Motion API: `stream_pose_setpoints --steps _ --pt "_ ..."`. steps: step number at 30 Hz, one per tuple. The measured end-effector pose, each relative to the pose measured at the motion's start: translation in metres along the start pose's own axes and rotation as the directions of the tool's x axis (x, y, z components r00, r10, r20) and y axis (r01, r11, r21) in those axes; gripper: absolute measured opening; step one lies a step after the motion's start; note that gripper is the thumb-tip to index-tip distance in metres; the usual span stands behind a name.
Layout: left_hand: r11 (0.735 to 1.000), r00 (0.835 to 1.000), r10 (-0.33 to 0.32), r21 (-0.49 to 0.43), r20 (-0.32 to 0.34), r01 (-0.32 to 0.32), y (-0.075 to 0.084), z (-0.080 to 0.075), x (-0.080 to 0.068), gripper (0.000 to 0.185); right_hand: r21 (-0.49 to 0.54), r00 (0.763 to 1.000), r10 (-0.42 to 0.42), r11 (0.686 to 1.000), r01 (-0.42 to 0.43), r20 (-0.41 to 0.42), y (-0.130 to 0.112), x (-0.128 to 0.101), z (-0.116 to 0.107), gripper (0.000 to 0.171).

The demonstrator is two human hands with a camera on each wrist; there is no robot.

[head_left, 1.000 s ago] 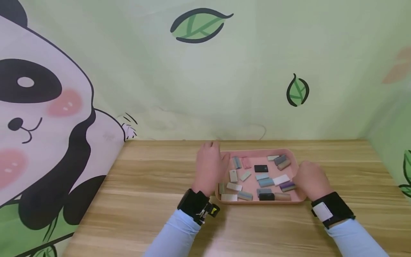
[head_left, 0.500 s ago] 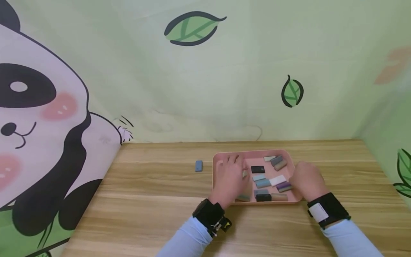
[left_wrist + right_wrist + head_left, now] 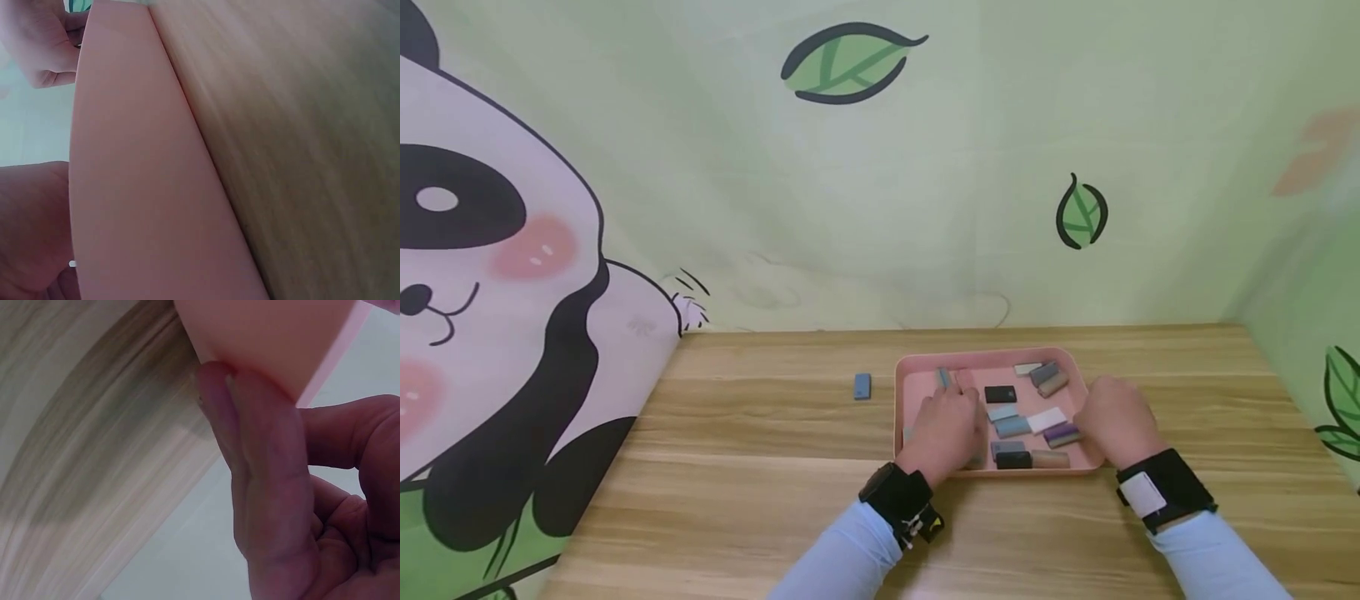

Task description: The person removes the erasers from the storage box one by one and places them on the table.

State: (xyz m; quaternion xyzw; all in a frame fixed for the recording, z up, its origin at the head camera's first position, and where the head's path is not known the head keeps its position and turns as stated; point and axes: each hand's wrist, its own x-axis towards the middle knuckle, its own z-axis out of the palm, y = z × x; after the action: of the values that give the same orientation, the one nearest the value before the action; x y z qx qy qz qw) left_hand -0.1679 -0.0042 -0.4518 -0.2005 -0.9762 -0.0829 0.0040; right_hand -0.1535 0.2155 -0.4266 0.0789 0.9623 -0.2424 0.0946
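A pink tray [image 3: 906, 364] holds several small rectangular blocks in blue, white, black, tan and purple. My left hand [image 3: 946, 429] reaches down into the tray's left half, fingers bent over the pieces there; I cannot tell whether it grips one. The tray's wall hides the fingertips in the left wrist view. My right hand [image 3: 1116, 421] holds the tray by its right end. In the right wrist view its fingers [image 3: 275, 469] press the outside of the tray wall [image 3: 269, 337], the thumb on the other side. A small blue block [image 3: 862, 386] lies on the table left of the tray.
The wooden table [image 3: 760, 425] runs back to a light green printed backdrop [image 3: 880, 208] with a panda and leaves. Among the blocks in the tray are a black one [image 3: 1000, 394] near the middle and a white one [image 3: 1046, 419] right of it.
My left hand has moved from the tray's left edge to the right, into the tray, leaving the blue block in view on the table. My right hand keeps its hold on the tray.
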Motion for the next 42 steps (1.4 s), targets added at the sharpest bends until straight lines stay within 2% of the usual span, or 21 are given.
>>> stream_pose_setpoints --steps 5,10,19,24,28,32,36,39,42 --pt "1.0 1.0 0.007 0.022 0.021 -0.007 -0.003 0.002 0.002 0.021 -0.003 1.0 0.004 1.0 -0.004 -0.003 0.0 0.001 -0.001 0.015" --pt "0.996 0.999 0.036 0.082 0.004 -0.036 -0.006 0.004 0.003 0.019 -0.011 1.0 0.002 1.0 -0.002 -0.003 0.002 0.003 -0.001 0.014" --pt "0.997 0.998 0.061 0.057 -0.013 -0.06 -0.009 0.002 0.003 0.017 -0.006 1.0 0.007 1.0 -0.007 0.013 0.002 0.004 -0.002 0.013" --pt "0.997 0.997 0.073 -0.009 0.002 -0.073 -0.013 0.0 0.003 0.017 -0.01 1.0 0.005 1.0 -0.005 0.018 0.002 0.003 -0.002 0.013" --pt "0.993 0.997 0.065 -0.097 -0.049 -0.069 -0.021 -0.007 0.003 0.016 -0.011 1.0 0.01 1.0 -0.01 0.021 0.0 0.002 -0.002 0.013" --pt "0.979 0.99 0.036 -0.195 -0.14 -0.064 -0.034 -0.019 0.002 0.016 -0.01 0.999 0.023 1.0 -0.022 0.032 -0.001 0.002 -0.002 0.012" --pt "0.957 0.98 -0.052 -0.289 -0.194 -0.006 -0.048 -0.035 -0.002 0.023 -0.008 0.998 0.038 0.999 -0.037 0.044 -0.002 0.001 -0.002 0.012" --pt "0.946 0.962 -0.126 -0.32 -0.241 0.044 -0.061 -0.044 -0.007 0.027 -0.001 0.998 0.038 0.999 -0.038 0.049 -0.001 0.001 -0.002 0.012" --pt "0.929 0.929 -0.193 -0.363 -0.315 0.07 -0.077 -0.05 -0.007 0.027 0.006 0.999 0.026 1.0 -0.027 0.043 -0.001 0.001 -0.002 0.012"
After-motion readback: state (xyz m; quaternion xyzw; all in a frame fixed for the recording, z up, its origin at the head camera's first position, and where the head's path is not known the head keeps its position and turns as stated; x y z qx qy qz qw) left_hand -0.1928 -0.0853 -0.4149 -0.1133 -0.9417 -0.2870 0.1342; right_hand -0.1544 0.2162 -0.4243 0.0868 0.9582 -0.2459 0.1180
